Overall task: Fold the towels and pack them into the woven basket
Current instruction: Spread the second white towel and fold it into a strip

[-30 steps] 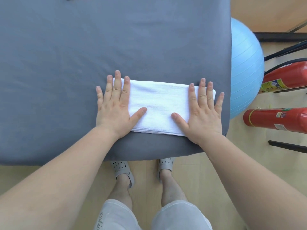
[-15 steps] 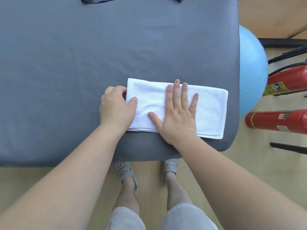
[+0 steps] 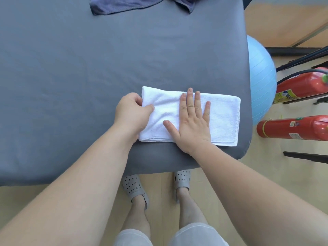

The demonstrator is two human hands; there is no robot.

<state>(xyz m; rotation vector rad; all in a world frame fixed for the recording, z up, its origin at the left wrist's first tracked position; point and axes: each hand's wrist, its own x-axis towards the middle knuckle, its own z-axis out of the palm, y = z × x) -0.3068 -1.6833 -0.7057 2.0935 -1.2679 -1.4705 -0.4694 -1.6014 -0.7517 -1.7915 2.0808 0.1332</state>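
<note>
Towel [image 3: 221, 116], folded, lies on grey worktop [image 3: 88, 86] near my edge. My left hand [image 3: 131, 112] pinches its left end; right hand [image 3: 193, 121] presses flat, fingers spread, mid-towel.

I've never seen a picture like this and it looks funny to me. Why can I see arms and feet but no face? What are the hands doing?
The camera sits on the person's head and looks down, so you see what they see: their own arms, legs and shoes, never a face. There is only this one view.

In front of them is a big surface under a grey cover. On it lies a white towel, already folded into a long strip. The left hand pinches the towel's left end with its fingers. The right hand lies flat and open on the middle, pressing it down. A dark blue cloth lies at the far edge.

On the floor to the right are a blue ball and two red fire extinguishers. No basket shows here.
</note>
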